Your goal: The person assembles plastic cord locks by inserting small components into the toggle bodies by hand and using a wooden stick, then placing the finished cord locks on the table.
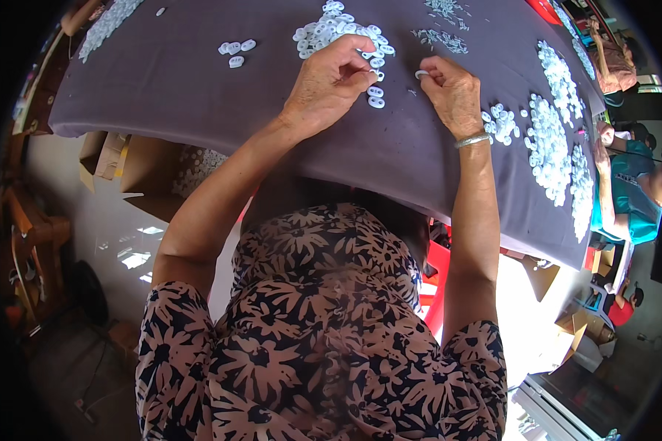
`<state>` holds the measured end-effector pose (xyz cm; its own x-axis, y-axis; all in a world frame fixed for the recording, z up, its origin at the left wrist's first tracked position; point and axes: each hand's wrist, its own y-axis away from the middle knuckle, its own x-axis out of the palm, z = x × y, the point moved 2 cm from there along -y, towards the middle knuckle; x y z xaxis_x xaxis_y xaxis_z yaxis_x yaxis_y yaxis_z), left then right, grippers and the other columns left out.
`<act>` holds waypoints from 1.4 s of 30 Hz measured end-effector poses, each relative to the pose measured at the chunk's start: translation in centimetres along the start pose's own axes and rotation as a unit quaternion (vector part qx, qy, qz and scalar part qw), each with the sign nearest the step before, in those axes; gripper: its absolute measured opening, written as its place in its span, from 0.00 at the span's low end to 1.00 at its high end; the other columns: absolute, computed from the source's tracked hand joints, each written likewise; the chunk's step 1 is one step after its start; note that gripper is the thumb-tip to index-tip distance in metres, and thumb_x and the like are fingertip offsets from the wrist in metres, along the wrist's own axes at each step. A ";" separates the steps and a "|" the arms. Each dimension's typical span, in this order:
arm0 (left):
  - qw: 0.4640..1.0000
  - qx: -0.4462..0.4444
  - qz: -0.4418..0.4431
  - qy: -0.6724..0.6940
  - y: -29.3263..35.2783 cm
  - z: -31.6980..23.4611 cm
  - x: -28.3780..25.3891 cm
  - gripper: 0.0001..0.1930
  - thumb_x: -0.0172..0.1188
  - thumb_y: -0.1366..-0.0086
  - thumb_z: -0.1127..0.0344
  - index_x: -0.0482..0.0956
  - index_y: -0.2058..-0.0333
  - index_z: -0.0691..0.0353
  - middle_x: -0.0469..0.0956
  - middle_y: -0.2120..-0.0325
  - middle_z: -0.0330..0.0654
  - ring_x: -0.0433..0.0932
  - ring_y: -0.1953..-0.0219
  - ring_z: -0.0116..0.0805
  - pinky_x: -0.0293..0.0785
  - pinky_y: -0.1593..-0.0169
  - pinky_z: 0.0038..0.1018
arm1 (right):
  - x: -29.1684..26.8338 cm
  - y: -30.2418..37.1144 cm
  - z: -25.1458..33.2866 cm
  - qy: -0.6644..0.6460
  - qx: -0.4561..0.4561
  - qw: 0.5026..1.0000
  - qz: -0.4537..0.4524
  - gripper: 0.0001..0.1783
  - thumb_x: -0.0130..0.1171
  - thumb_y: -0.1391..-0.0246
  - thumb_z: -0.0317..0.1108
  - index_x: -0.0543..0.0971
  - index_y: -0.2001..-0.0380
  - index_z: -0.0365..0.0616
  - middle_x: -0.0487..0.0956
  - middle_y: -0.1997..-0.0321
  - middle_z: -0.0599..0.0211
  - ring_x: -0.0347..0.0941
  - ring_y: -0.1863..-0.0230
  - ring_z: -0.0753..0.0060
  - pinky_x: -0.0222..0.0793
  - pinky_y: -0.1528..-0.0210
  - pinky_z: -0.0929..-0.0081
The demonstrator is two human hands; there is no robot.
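Two bare forearms rise from the lower edge of the frame, past a floral-print dress [324, 323] that fills the bottom centre, and up to a table draped in a dark purple-grey cloth [198, 95].

Left hand [331, 81], just above centre, is curled into a loose fist, fingertips pinched together against the near edge of the big pile of small white plastic rings [338, 29]. It looks to be nipping one or two of those pieces, though what exactly sits between the fingers I cannot tell. A couple of loose white pieces [376, 97] lie on the cloth just beside its knuckles.

Right hand [452, 92], close alongside, is also curled, thumb and forefinger closed on a single white ring [421, 74] held just above the cloth. A silver bracelet [472, 140] circles that wrist.

Further right, a small cluster of white pieces [500, 121] sits near the right hand, then long heaps of them [552, 147] run down the right side of the table. Upper left, four stray pieces [235, 50] lie apart, and another heap [110, 22] hugs the far left corner.

Below the table at left, cardboard boxes [118, 158]; at the right rim, another person in a teal top [629, 198] sits at the table edge.
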<state>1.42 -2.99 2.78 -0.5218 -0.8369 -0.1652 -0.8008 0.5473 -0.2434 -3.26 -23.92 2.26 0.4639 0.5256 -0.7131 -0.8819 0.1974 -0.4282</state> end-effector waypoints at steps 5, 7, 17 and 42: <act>1.000 -0.004 0.027 -0.013 0.2 0.3 0.4 0.16 0.59 0.43 0.73 0.70 0.55 0.62 0.76 0.74 0.37 0.73 0.72 0.22 0.71 0.66 0.21 | -0.4 0.2 1.0 -0.075 0.008 0.997 0.022 0.07 0.61 0.53 0.25 0.79 0.67 0.40 0.79 0.75 0.72 0.73 0.74 0.84 0.70 0.70 0.84; 1.000 -0.004 0.030 -0.008 0.3 0.5 0.4 0.16 0.59 0.43 0.73 0.70 0.55 0.63 0.76 0.74 0.37 0.73 0.71 0.23 0.71 0.65 0.22 | -0.1 0.3 2.4 -0.187 0.027 0.981 0.032 0.06 0.60 0.52 0.25 0.79 0.68 0.39 0.79 0.74 0.72 0.73 0.74 0.85 0.69 0.70 0.85; 0.997 -0.001 0.072 -0.018 0.3 0.6 0.8 0.23 0.57 0.42 0.75 0.65 0.47 0.61 0.74 0.75 0.35 0.68 0.75 0.19 0.66 0.72 0.18 | 0.6 1.0 4.6 -0.326 0.070 0.941 0.063 0.05 0.59 0.49 0.26 0.80 0.67 0.38 0.79 0.74 0.71 0.71 0.73 0.85 0.68 0.68 0.86; 0.997 0.024 0.071 -0.032 0.4 0.6 0.7 0.19 0.58 0.44 0.73 0.68 0.52 0.65 0.77 0.77 0.39 0.76 0.70 0.25 0.73 0.63 0.23 | 0.5 1.0 4.6 -0.324 0.044 0.941 0.088 0.06 0.58 0.49 0.25 0.80 0.67 0.38 0.79 0.73 0.71 0.73 0.70 0.85 0.69 0.67 0.87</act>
<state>0.96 -3.36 2.02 -0.6071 -0.7504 -0.2614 -0.7046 0.6604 -0.2594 -4.29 -19.67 3.97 0.1860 0.9450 -0.2690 -0.9573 0.1126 -0.2662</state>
